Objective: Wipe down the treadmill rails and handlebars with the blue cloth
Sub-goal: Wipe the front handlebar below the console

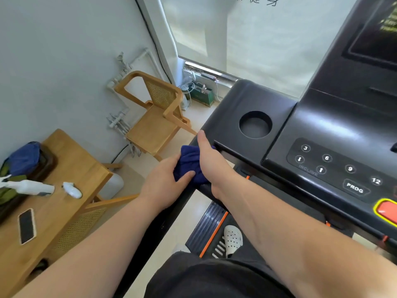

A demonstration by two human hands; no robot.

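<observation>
Cloth (pixel 190 162) is bunching on the rail (pixel 150 237) just below the console (pixel 253 100); my left hand (pixel 163 186) is pinching it, and my right hand (pixel 209 162) is curling its fingers round it.

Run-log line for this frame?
stage: wiping | left hand: grips blue cloth | right hand: holds blue cloth on handlebar

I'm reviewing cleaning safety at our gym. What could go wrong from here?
1. Both the left hand and right hand grip the blue cloth on the handrail beside the console. The right forearm passes close to the PROG key; a brush might start the machine while a white shoe stands on the treadmill deck.
2. The cloth is bunched, so it may miss parts of the rail.
</observation>
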